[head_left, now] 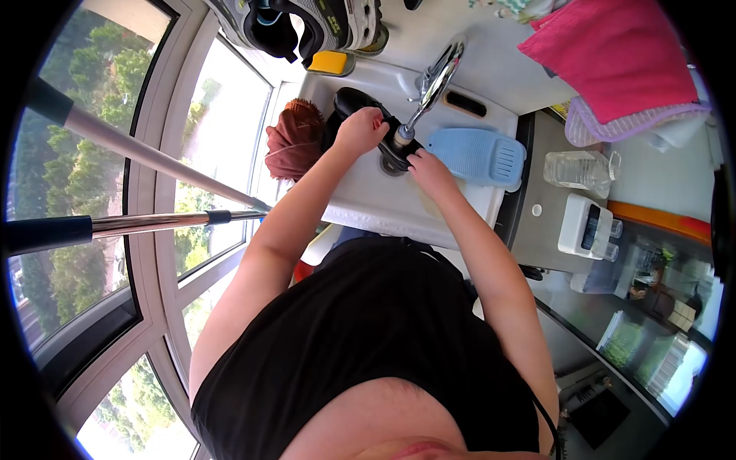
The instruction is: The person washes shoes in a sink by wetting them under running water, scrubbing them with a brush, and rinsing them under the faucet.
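Note:
In the white sink (pixel 368 207), a black shoe (pixel 354 98) lies below the tap (pixel 438 77), and the tap's spout end comes down over its opening. My left hand (pixel 360 132) is closed on the shoe's near side, its fingers curled and partly hidden. My right hand (pixel 432 170) pinches the shoe's dark edge right of the spout. Just right of that hand, a light blue plastic washboard (pixel 475 156) rests in the sink. A brown cloth (pixel 295 146) is bunched on the sink's left rim.
A yellow sponge (pixel 328 63) and grey sneakers (pixel 307 27) are at the back left. A black brush (pixel 465 104) lies behind the washboard. Pole handles (pixel 153 146) cross the windows at left. A clear plastic jug (pixel 579 170) and pink cloth (pixel 621 61) are at right.

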Tool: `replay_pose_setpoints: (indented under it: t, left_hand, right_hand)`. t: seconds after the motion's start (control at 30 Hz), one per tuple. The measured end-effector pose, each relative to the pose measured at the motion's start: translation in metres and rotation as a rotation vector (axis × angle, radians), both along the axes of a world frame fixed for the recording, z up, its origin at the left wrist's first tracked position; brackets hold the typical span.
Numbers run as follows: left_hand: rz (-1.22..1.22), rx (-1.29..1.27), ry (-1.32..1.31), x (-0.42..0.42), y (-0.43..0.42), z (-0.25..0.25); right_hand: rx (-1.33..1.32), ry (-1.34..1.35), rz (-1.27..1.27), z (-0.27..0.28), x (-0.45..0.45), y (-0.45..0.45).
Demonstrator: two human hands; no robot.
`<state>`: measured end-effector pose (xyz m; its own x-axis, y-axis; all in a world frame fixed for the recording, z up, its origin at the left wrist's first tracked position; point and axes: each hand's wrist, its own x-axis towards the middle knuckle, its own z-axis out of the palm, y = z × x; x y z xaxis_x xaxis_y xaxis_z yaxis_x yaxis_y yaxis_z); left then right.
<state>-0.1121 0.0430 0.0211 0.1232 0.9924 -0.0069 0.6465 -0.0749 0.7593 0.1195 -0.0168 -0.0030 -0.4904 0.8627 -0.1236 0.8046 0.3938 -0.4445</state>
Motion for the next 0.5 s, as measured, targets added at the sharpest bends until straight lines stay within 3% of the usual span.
replay_pose_setpoints:
  t: [0.5]
  left_hand:
    - [-0.041, -0.055, 0.004, -0.012, -0.012, 0.014]
  right_hand:
    - [0.018, 0.030, -0.028, 0.003, -0.004, -0.015]
